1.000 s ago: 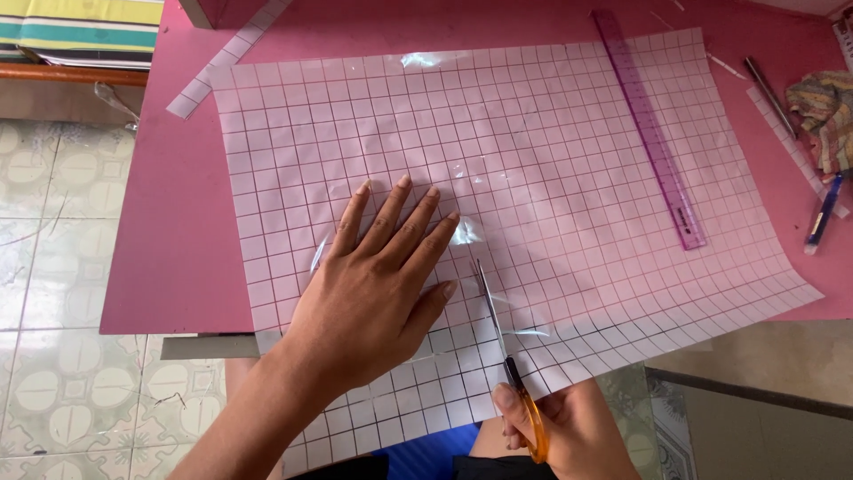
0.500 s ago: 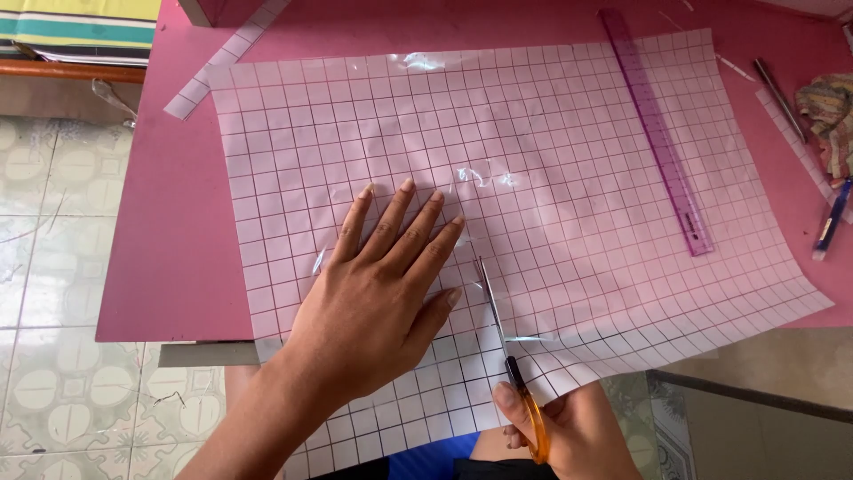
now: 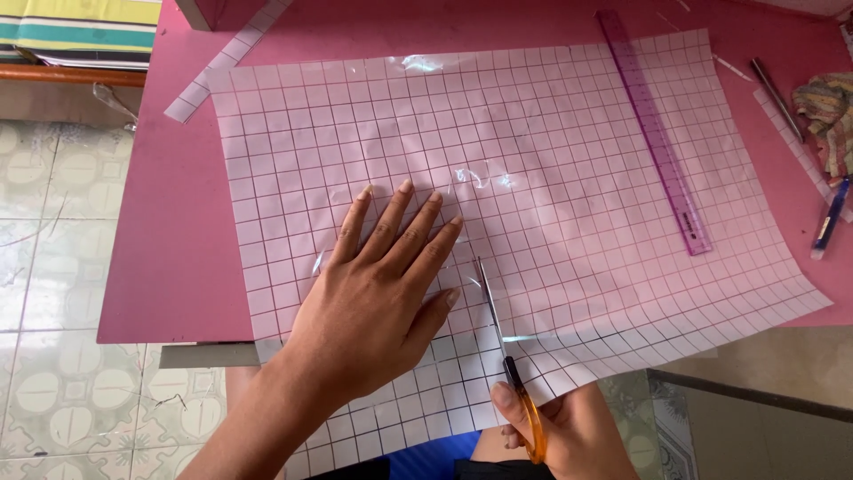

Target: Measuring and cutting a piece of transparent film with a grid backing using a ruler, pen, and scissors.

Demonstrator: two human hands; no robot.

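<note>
Your scissors (image 3: 502, 342) have cut further up the sheet (image 3: 551, 178) since a second ago. Your left hand (image 3: 378, 302) lies open and flat on it; your right hand (image 3: 560, 431) grips the orange handles. The one clear, gridded sheet covers a pink table (image 3: 169, 249) above a tiled floor (image 3: 53, 267). One purple ruler (image 3: 653, 129) lies on the sheet; one blue pen (image 3: 831, 218) lies beside it.

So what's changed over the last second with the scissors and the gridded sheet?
The scissors in the right hand have pushed a little farther up the gridded transparent sheet, lengthening the cut, with the blade tips now nearer the left hand. That hand stays pressed flat on the sheet, fingers spread, barely moved. The purple ruler, the pens at the right edge and the pink table are as before.
</note>
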